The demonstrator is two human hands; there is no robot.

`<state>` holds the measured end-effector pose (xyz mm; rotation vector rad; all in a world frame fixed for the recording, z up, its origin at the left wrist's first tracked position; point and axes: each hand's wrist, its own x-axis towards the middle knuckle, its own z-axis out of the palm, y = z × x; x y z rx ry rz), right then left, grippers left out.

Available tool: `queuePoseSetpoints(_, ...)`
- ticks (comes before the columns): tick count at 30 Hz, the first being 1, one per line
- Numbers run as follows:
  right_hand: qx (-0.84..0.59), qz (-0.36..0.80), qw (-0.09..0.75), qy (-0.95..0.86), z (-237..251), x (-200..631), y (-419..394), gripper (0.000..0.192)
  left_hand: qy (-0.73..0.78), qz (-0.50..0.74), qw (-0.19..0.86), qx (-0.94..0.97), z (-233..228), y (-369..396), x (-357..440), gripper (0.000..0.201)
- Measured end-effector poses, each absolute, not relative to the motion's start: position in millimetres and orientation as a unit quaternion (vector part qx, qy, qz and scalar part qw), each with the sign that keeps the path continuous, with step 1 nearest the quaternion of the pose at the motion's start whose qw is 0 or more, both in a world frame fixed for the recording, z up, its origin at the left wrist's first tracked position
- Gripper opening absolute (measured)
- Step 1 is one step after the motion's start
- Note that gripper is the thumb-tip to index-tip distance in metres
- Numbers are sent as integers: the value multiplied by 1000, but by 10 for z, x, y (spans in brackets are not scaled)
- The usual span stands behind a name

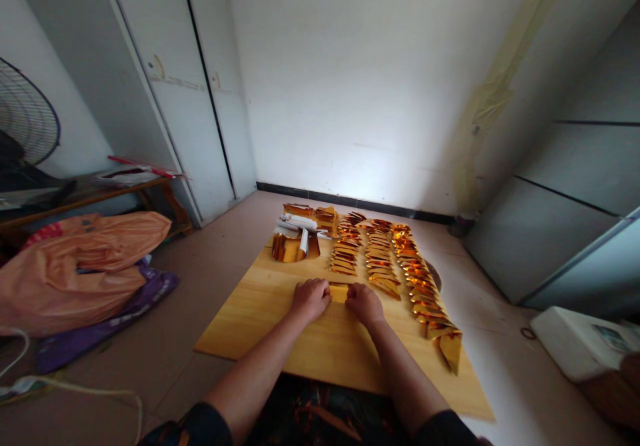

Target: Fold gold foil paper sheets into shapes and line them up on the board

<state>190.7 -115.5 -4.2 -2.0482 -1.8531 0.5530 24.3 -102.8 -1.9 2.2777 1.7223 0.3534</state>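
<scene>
Thing in hand: a small piece of gold foil paper (339, 293), lying flat on the wooden board (280, 319) between the two hands, near the middle of the board and close to the person.
Left hand (311, 299): curled, knuckles up, fingertips pressing down on the left end of the gold foil paper; whether the thumb is under the edge cannot be seen.
Right hand (365, 303): curled the same way, pressing or pinching the right end; the exact finger contact is hidden by the knuckles.
Weight: judged very light, a thin sheet that a draught could shift.
Stiffness: likely soft but crease-holding, as the folded gold pieces (400, 266) in rows keep sharp, pointed shapes.
Surface: shiny and probably slippery against the smooth board, so it may slide unless pinned down.
Fragility: probably tears or wrinkles easily; a wrong crease would likely show on the metallic face.
Where to hold: best at the two short ends or corners, with fingertips, keeping the middle free for a fold.
Rows: three lines of folded gold pieces overlap each other, running away from the right hand toward the far end of the board.
Supplies: a gold roll (290, 247) and white wrapped bundles (299, 225) sit at the far left of the board, well apart from the hands.
Surroundings: the board rests on the floor (200, 279); an orange bag (85, 266) lies to the left, a fan (25, 119) behind it.
</scene>
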Motion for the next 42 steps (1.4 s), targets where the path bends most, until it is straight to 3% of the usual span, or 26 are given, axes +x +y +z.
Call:
queuePoseSetpoints(9, -684, 216, 232, -657, -154, 2048, -1114, 22, 536, 153, 167, 813, -104, -973, 117, 15)
queuePoseSetpoints(22, -680, 145, 220, -684, -218, 2034, -1161, 23, 519, 180, 139, 824, -185, -987, 83, 31)
queuePoseSetpoints(28, -654, 165, 266, -689, -205, 2052, -1243, 18, 520, 223, 125, 815, -210, -1028, 94, 15)
queuePoseSetpoints(42, -592, 158, 318, -724, -256, 2036, -1393, 11, 497, 281, 142, 808, -192, -1099, 64, 6)
